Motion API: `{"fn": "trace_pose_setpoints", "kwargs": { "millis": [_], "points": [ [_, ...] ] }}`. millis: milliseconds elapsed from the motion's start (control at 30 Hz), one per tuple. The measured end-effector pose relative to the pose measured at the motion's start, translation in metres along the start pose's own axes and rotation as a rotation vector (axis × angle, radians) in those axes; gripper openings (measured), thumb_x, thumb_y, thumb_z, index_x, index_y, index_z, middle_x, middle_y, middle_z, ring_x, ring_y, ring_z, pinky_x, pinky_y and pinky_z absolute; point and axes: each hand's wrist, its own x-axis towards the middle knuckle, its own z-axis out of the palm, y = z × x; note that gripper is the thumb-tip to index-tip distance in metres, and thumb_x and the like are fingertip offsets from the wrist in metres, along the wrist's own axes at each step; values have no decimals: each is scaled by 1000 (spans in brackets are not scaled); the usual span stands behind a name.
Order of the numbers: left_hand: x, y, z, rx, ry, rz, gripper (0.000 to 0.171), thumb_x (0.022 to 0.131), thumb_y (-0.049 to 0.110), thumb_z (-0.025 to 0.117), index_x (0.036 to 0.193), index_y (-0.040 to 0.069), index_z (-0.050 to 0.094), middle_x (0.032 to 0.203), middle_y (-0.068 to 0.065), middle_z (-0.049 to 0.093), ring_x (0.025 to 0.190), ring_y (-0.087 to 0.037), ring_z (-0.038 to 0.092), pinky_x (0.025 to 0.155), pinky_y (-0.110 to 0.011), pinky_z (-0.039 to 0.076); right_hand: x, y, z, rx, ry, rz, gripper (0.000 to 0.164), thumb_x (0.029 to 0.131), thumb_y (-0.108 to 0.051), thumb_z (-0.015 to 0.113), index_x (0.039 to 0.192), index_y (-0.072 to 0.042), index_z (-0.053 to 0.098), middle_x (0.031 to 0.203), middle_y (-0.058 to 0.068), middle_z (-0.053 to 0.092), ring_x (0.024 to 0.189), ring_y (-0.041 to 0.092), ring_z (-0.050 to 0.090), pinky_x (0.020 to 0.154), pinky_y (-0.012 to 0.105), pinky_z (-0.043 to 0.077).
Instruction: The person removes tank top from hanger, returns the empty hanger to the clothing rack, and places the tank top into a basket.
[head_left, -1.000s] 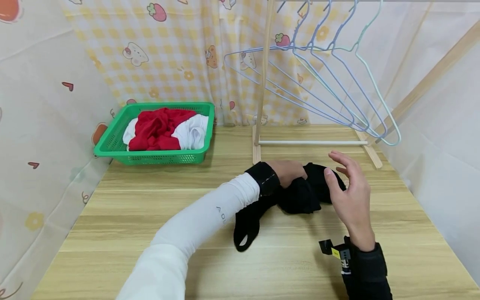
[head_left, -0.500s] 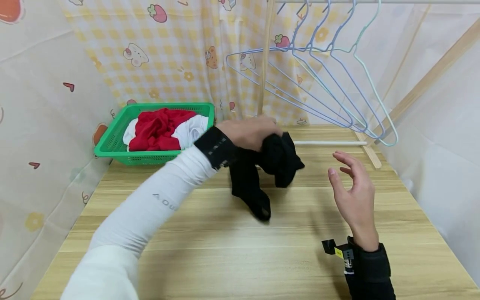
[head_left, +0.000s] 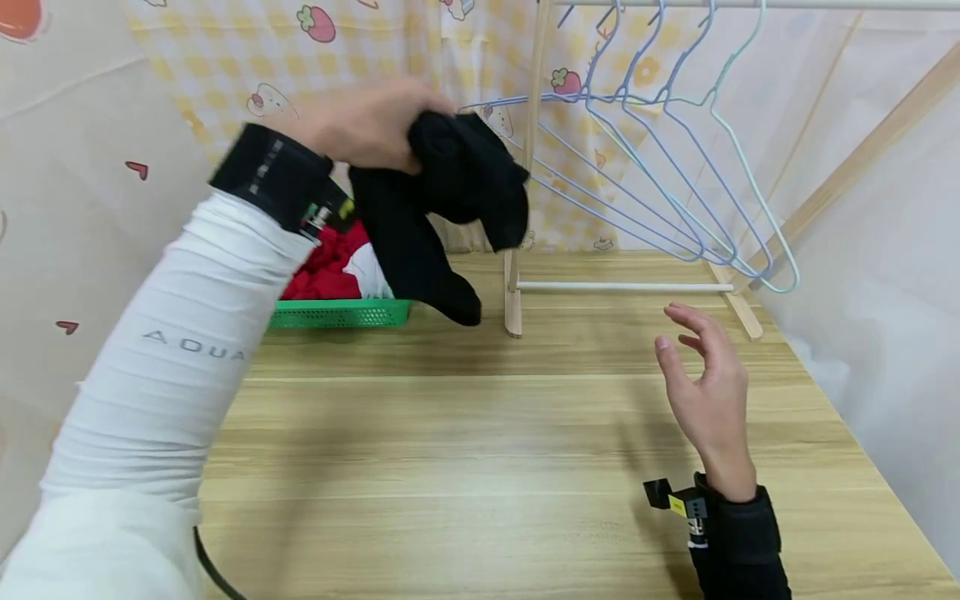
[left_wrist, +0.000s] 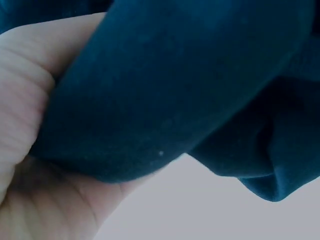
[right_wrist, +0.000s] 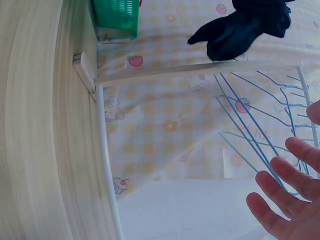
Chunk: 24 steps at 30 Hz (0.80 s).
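My left hand (head_left: pixel 367 125) grips a bunched black garment (head_left: pixel 461 179) in the air, in front of the patterned curtain. Two lengths of the cloth hang from the fist; its exact kind cannot be made out. Up close in the left wrist view, the dark cloth (left_wrist: pixel 165 95) lies in the grasp between thumb and fingers. Below and behind the left forearm is a green basket (head_left: pixel 341 314) with red cloth (head_left: pixel 322 271) and white cloth (head_left: pixel 367 271) in it, partly hidden by the arm. My right hand (head_left: pixel 708 387) hovers over the table's right side, fingers loosely bent, holding nothing.
A wooden drying rack (head_left: pixel 513 292) stands at the back right of the wooden table (head_left: pixel 480 467). Several blue and green wire hangers (head_left: pixel 652 167) hang from its top rail. A yellow checked curtain (head_left: pixel 225 50) closes off the back.
My left hand has lifted the black garment off the table and carried it up and left, past the rack post towards the basket. The right hand has hardly moved.
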Motion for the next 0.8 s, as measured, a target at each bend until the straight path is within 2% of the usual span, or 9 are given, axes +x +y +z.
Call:
{"fn": "trace_pose_setpoints", "kwargs": {
  "millis": [167, 300, 433, 600, 667, 800],
  "points": [
    [-21, -44, -18, 92, 26, -151, 30, 96, -7, 71, 125, -5, 64, 120, -29, 63, 108, -44, 52, 97, -60, 44, -1, 0, 0, -10, 3, 3, 40, 104, -5, 66, 144, -2, 66, 145, 15, 67, 131, -9, 52, 106, 11, 44],
    [-40, -81, -12, 165, 27, -257, 29, 96, -7, 69, 125, -10, 62, 118, -35, 62, 104, -49, 52, 96, -64, 44, -1, 1, 1, -11, -1, 0, 40, 104, -5, 67, 144, -1, 66, 146, 16, 66, 132, -9, 52, 106, 11, 44],
    [-56, -116, 10, 142, -22, -369, 34, 95, -6, 68, 128, -11, 61, 125, -40, 61, 109, -53, 53, 103, -69, 45, -2, 2, 0, -10, -7, -2, 40, 103, -4, 67, 143, -2, 66, 146, 15, 66, 132, -9, 52, 105, 11, 44],
    [-71, -153, 48, 58, -91, -442, 47, 89, -6, 71, 134, -11, 59, 132, -43, 60, 118, -56, 56, 110, -69, 44, -4, 3, 0, -18, -12, -12, 40, 103, -3, 67, 143, 0, 66, 146, 16, 66, 132, -9, 52, 106, 11, 44],
    [-76, -163, 62, 42, -96, -446, 47, 87, -6, 72, 132, -12, 60, 131, -44, 60, 119, -57, 56, 110, -68, 45, -5, 3, -1, -28, -13, -14, 40, 104, -5, 67, 143, 1, 66, 146, 17, 66, 132, -10, 51, 106, 11, 44],
    [-84, -172, 87, 1, -128, -492, 47, 89, -7, 69, 134, -15, 58, 135, -44, 58, 122, -58, 55, 111, -68, 45, -7, 3, -2, -34, -11, -2, 39, 104, -6, 66, 143, 1, 66, 146, 17, 66, 132, -10, 51, 106, 10, 43]
  ]
}}
